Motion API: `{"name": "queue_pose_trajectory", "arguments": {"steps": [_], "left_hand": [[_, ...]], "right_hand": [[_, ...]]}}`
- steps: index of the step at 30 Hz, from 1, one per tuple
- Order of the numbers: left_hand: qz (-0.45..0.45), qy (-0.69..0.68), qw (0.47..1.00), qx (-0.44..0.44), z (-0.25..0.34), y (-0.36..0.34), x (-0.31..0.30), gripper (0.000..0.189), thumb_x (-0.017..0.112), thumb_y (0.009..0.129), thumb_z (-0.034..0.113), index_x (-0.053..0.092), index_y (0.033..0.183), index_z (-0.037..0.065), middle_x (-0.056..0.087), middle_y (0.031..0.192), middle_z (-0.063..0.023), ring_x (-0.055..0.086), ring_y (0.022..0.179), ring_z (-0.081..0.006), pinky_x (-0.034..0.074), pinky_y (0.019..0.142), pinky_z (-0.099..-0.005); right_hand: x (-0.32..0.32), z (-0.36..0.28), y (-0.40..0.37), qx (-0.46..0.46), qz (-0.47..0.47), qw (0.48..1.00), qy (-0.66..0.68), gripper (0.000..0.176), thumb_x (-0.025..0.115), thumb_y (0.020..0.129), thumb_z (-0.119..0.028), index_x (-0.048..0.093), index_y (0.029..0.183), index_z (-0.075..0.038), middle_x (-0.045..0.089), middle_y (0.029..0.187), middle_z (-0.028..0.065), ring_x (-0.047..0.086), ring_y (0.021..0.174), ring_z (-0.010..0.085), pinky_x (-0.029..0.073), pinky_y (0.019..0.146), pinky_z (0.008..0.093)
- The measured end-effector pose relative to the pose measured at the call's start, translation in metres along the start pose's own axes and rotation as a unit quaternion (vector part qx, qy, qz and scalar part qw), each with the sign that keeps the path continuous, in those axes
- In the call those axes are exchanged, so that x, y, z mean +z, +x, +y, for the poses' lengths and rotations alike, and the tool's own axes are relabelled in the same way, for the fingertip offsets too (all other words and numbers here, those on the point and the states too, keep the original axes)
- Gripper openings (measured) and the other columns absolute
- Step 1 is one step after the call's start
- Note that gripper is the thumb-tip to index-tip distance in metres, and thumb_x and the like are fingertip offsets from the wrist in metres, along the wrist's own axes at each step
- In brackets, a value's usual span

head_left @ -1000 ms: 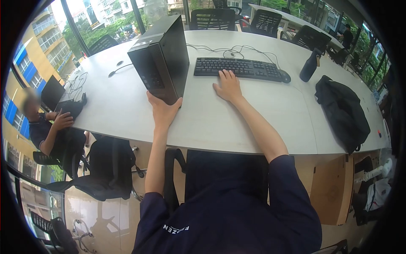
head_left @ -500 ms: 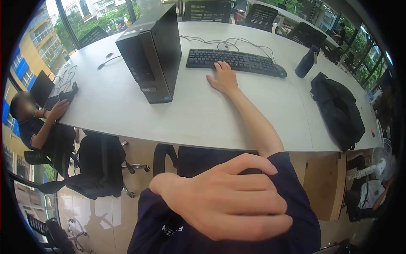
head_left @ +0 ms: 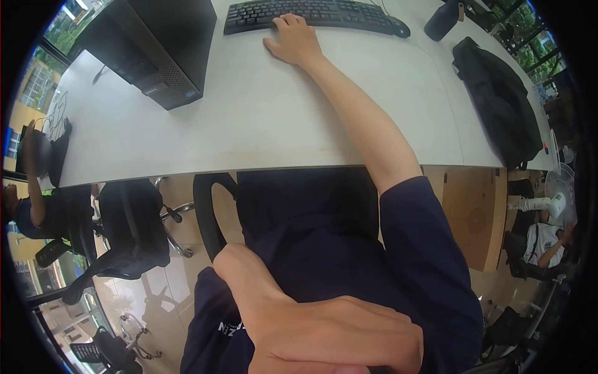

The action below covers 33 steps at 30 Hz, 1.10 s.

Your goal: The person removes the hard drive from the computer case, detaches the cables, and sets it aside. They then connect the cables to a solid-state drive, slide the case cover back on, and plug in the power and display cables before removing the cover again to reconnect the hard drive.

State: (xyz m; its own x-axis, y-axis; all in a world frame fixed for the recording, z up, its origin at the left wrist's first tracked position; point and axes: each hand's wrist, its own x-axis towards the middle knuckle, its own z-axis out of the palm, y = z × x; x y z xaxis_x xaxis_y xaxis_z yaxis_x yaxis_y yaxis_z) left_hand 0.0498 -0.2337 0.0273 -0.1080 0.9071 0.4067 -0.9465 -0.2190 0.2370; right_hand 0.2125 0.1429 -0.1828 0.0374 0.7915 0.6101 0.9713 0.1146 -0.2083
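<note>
Fingers slightly apart, my right hand [head_left: 298,41] rests palm down on the white desk [head_left: 261,124], its fingertips on the near edge of the black keyboard [head_left: 317,14]. A black mouse [head_left: 399,27] lies at the keyboard's right end. Close to the camera, above my lap, my left hand [head_left: 336,330] shows its back. Its fingers are pressed together and curled, and the bottom edge of the view cuts them off. Whether it holds anything is hidden. The black computer tower [head_left: 168,50] stands on the desk, left of the keyboard.
A dark bottle [head_left: 443,21] and a black bag [head_left: 498,103] are on the desk's right side. An office chair [head_left: 134,218] stands at the left, near a seated person [head_left: 37,209]. A wooden cabinet [head_left: 473,218] is below the desk; another person [head_left: 545,246] is at far right.
The view has tilted down, so the desk's objects sit higher in it. My left hand appears lower and its fingers are more folded. My right hand stays at the keyboard's edge.
</note>
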Motion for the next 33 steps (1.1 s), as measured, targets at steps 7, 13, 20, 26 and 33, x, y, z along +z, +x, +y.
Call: {"name": "queue_pose_trajectory", "arguments": {"steps": [7,13,20,26,33], "left_hand": [[-0.187,-0.099,0.951,-0.226,0.02,-0.006,-0.038,0.043,0.052,0.098,0.027,0.057,0.108,-0.014,0.062,0.065,-0.0192,0.057,0.045,-0.0283,0.047,0.042,-0.0323],[-0.247,-0.126,0.921,-0.273,0.024,-0.009,-0.046,0.078,0.038,0.1,0.062,0.061,0.101,-0.012,0.068,0.088,-0.021,0.066,0.069,-0.0298,0.051,0.06,-0.0354],[-0.266,-0.112,0.922,-0.257,0.028,0.001,-0.044,0.08,0.039,0.099,0.065,0.062,0.1,-0.012,0.068,0.09,-0.0216,0.066,0.071,-0.0305,0.051,0.062,-0.0357],[-0.21,-0.122,0.941,-0.235,0.041,0.0,-0.051,0.079,0.042,0.099,0.061,0.062,0.098,-0.015,0.069,0.087,-0.0222,0.066,0.065,-0.0301,0.05,0.054,-0.0346],[-0.076,-0.082,0.972,-0.209,0.054,0.003,-0.043,0.076,0.045,0.101,0.058,0.063,0.09,-0.015,0.068,0.075,-0.0214,0.064,0.055,-0.0283,0.048,0.048,-0.032]], "right_hand": [[0.003,-0.003,0.002,0.015,-0.011,1.0,-0.013,0.066,0.064,0.087,-0.046,0.055,0.137,-0.004,0.05,0.146,0.0112,0.041,0.141,0.0292,0.039,0.109,0.049],[-0.005,-0.004,0.002,0.043,-0.03,0.998,-0.024,0.073,0.063,0.088,-0.048,0.049,0.142,-0.002,0.048,0.15,0.0115,0.039,0.143,0.0297,0.039,0.11,0.0496],[-0.013,-0.006,0.008,0.024,-0.032,0.998,-0.044,0.063,0.066,0.084,-0.049,0.061,0.131,-0.009,0.056,0.136,0.0082,0.046,0.133,0.0281,0.044,0.1,0.0503],[-0.006,0.009,0.018,-0.017,0.006,0.999,-0.036,0.059,0.068,0.084,-0.048,0.063,0.129,-0.01,0.058,0.132,0.006,0.05,0.127,0.0288,0.045,0.098,0.052],[-0.002,0.01,0.032,-0.049,0.045,0.993,-0.099,0.052,0.071,0.082,-0.049,0.065,0.116,-0.009,0.063,0.113,0.0072,0.055,0.111,0.0293,0.041,0.091,0.0483]]}}
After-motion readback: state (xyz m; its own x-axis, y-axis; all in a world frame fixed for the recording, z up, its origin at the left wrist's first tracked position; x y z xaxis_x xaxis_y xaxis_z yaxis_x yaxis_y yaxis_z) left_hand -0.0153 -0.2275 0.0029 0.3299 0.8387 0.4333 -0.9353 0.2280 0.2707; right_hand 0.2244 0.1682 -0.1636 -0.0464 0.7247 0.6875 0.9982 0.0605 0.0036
